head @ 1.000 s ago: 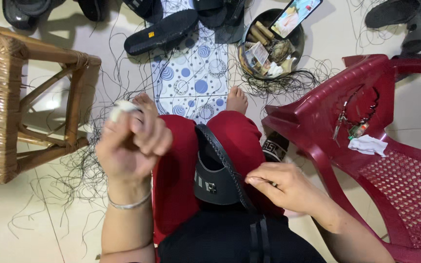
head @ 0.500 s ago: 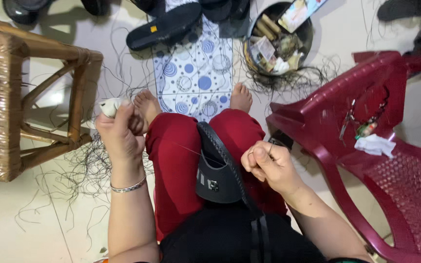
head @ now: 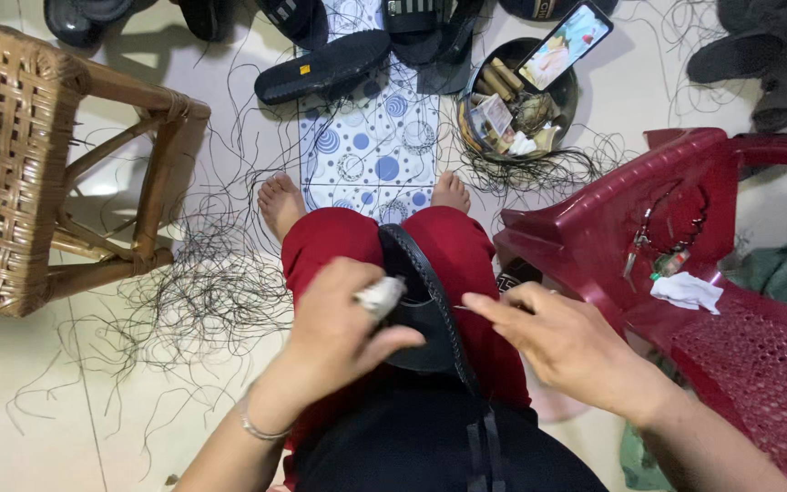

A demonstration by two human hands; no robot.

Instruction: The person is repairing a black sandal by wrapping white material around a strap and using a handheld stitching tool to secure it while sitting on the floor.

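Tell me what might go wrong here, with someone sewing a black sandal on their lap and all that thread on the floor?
Three things, as far as I can judge.
1. Loose black thread lies around the bare feet; it could tangle them on standing.
2. The left hand and right hand work close together over the sandal, so a fingertip could get pricked, though I cannot make out a needle.
3. The phone leans on the bowl rim and might slide off.
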